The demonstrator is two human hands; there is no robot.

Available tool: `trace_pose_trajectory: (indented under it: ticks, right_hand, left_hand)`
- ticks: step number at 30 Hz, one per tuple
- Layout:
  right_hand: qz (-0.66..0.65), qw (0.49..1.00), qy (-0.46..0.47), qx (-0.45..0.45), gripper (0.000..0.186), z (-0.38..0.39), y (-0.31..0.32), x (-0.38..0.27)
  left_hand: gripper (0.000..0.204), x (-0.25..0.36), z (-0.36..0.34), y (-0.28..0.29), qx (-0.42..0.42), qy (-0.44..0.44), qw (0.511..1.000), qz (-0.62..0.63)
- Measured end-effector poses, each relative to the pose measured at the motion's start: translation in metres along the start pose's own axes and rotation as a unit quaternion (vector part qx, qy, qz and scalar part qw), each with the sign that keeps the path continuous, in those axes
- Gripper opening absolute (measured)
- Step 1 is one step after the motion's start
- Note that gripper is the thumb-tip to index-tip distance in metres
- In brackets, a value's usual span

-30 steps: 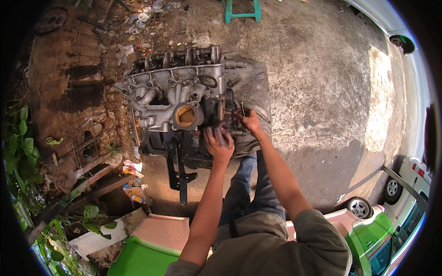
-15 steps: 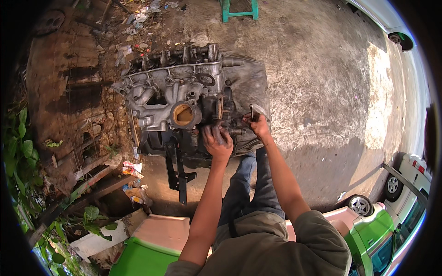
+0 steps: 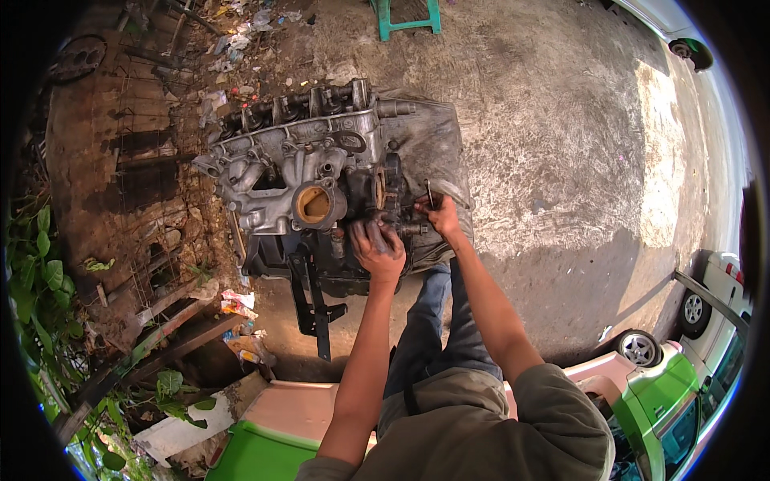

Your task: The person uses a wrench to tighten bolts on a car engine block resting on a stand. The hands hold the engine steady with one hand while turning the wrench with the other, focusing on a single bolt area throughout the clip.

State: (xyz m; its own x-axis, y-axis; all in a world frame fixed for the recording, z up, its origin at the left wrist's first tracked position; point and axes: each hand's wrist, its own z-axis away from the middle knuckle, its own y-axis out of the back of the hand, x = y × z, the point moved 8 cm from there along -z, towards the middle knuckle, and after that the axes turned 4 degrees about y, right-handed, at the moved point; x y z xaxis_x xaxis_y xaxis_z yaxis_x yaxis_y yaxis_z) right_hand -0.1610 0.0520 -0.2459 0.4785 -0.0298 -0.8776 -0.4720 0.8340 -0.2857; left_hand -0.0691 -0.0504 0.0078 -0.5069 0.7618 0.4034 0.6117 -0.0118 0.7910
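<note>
In front of me stands a greasy car engine (image 3: 269, 136), with a silver intake manifold (image 3: 255, 204) on its near side. The manifold's round port (image 3: 318, 204) has a tan lining. Blackened with grease, my left hand (image 3: 375, 248) curls its fingers over a dark part at the engine's near right; the fingertips are partly hidden. To its right, my right hand (image 3: 443, 216) pinches a slim metal tool (image 3: 430, 193), which may be a wrench. The tool points up and away, beside the engine's right end. A short shaft stub (image 3: 415, 229) sticks out between the two hands.
Under the engine lies a dark grey sheet (image 3: 433, 136) on concrete. A black bracket (image 3: 311, 309) juts from the engine's near side. Litter (image 3: 241, 40) and rusty boards (image 3: 96, 192) lie left, a green stool (image 3: 409, 20) far off. A green vehicle (image 3: 662, 385) stands lower right.
The whole view has shifted slightly. My right hand has moved a little toward the engine, with the slim tool still in its fingers. My left hand stays on the same dark part.
</note>
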Motion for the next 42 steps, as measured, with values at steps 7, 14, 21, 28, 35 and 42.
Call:
trace_pose_trajectory:
  ticks: [7,14,21,28,35,42]
  right_hand:
    - [0.145,0.989,0.014,-0.006,0.013,0.003,0.005,0.007]
    - [0.202,0.979,0.001,0.024,0.013,0.012,0.004,-0.001]
    - [0.253,0.966,0.046,-0.009,0.012,0.017,-0.004,-0.026]
    - [0.13,0.989,0.002,-0.07,0.014,-0.008,-0.019,0.001]
    - [0.256,0.959,-0.065,-0.103,0.009,-0.009,-0.021,-0.017]
    - [-0.146,0.98,-0.013,-0.133,0.028,-0.005,-0.024,-0.012]
  left_hand:
    - [0.012,0.0,0.001,0.001,0.006,-0.006,1.0,-0.002]
    - [0.01,-0.002,0.002,-0.001,-0.008,-0.006,0.999,0.035]
    - [0.011,-0.001,0.002,-0.001,-0.014,-0.014,0.999,0.034]
    - [0.013,-0.018,0.006,0.002,-0.042,0.042,0.987,0.147]
    - [0.013,-0.037,0.03,0.003,-0.091,-0.001,0.991,0.101]
    - [0.015,-0.04,0.035,-0.001,-0.094,0.011,0.991,0.095]
